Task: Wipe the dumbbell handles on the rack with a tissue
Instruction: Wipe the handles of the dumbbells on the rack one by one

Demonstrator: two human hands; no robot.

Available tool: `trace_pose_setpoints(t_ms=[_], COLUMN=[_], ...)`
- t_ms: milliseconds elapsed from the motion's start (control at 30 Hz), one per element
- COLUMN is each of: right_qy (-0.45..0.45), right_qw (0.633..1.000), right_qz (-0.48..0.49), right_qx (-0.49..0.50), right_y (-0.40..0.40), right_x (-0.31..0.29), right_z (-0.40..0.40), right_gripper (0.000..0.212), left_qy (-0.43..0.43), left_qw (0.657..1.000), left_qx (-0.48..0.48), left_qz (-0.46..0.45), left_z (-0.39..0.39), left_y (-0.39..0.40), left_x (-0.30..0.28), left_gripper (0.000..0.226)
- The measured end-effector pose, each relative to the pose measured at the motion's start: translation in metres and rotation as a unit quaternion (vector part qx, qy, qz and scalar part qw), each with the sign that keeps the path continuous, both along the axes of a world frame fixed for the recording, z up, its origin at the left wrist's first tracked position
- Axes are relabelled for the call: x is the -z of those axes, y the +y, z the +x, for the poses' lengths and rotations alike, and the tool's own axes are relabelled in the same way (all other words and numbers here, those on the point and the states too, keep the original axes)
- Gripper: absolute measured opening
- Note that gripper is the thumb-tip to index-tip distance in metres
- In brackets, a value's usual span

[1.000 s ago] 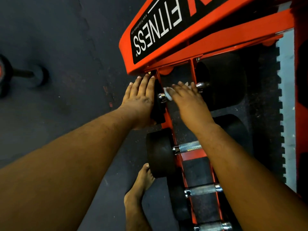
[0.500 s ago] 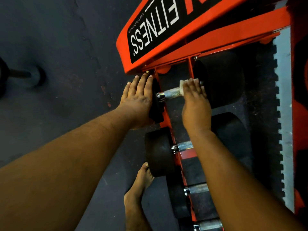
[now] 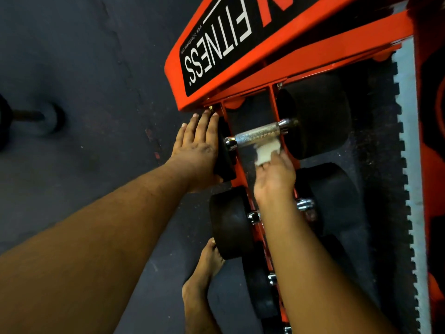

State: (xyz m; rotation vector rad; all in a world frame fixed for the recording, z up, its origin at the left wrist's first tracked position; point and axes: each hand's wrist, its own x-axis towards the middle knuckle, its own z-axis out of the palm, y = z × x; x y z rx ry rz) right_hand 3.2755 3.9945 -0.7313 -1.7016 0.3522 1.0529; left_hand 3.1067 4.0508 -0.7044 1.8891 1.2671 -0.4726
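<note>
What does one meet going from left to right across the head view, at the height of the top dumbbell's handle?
Dark rubber floor → left hand, flat against the black weight head → knurled silver metal handle → white tissue in the right hand's fingers → large black round weight head → grey toothed strip.

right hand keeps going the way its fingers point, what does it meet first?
Likely the top dumbbell's handle. The right hand points up the rack, and its tissue already sits at the handle's near side. Depth is unclear, so contact isn't certain.
</note>
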Motion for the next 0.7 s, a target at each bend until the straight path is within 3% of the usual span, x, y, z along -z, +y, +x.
trace_pose_setpoints(t_ms=[100,267,400,533,700], right_qy=[0.031,0.048,0.085,0.107,0.06], right_qw=[0.996,0.999,0.991,0.992,0.994], right_qz=[0.045,-0.006,0.075,0.051,0.091], right_qx=[0.074,-0.006,0.078,-0.037,-0.001], right_y=[0.043,0.031,0.038,0.039,0.054], right_x=[0.006,0.004,0.005,0.001,0.006], right_z=[0.002,-0.029,0.004,-0.021,0.002], right_gripper=[0.03,0.038,0.038,0.018,0.026], left_qy=[0.001,0.005,0.005,0.007,0.008], left_qw=[1.0,1.0,1.0,1.0,1.0], left_qx=[-0.003,-0.003,0.002,-0.001,0.002], left_qz=[0.003,-0.004,0.002,0.0,0.005], left_z=[0.0,0.001,0.0,0.001,0.0], left_y=[-0.001,-0.001,-0.001,0.0,-0.002], left_x=[0.001,-0.001,-0.001,-0.002,-0.001], left_gripper=[0.141,0.14,0.14,0.14,0.14])
